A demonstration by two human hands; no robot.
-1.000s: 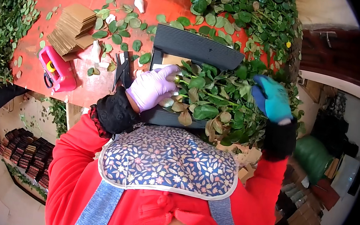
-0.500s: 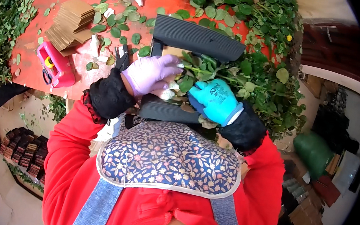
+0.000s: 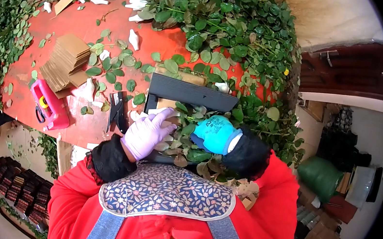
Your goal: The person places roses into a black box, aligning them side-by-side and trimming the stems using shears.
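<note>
Right at the tabletop's [image 3: 75,20] near edge, a bunch of leafy stems [image 3: 198,155] lies within a black ribbed holder [image 3: 192,93], leaves spilling out to the right. The left hand [image 3: 148,134], gloved in lilac, is over the bunch's left end, its grip half curled with fingers slightly apart; whether it has hold of anything I cannot tell. The right hand [image 3: 215,133], in a blue glove, bends over the leaves just beside it, fingertips hidden, so how firmly that grip closes cannot be told. Black-handled pliers-like tool [image 3: 117,113], pink tape dispenser [image 3: 52,106] and stacked brown cards [image 3: 66,60] lie leftward.
</note>
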